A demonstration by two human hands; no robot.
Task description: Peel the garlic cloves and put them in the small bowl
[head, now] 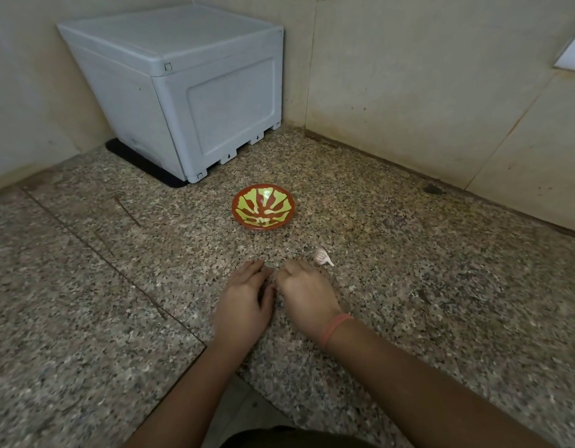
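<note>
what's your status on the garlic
Left hand open; right hand curled, grip unclear. Garlic skin on, beside right hand. Bowl empty, path clear.

Your right hand (304, 295) curls its fingertips out of sight; whether they pinch anything you cannot tell. The right edge cuts off the white panel (573, 54).

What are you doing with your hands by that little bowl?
Someone seems to be starting to peel garlic. The left hand lies fairly flat on the speckled counter; the right hand next to it has curled fingers, and whether it holds anything is hidden. A piece of garlic, skin on, lies beside the right hand. The small bowl beyond holds nothing yet.
</note>
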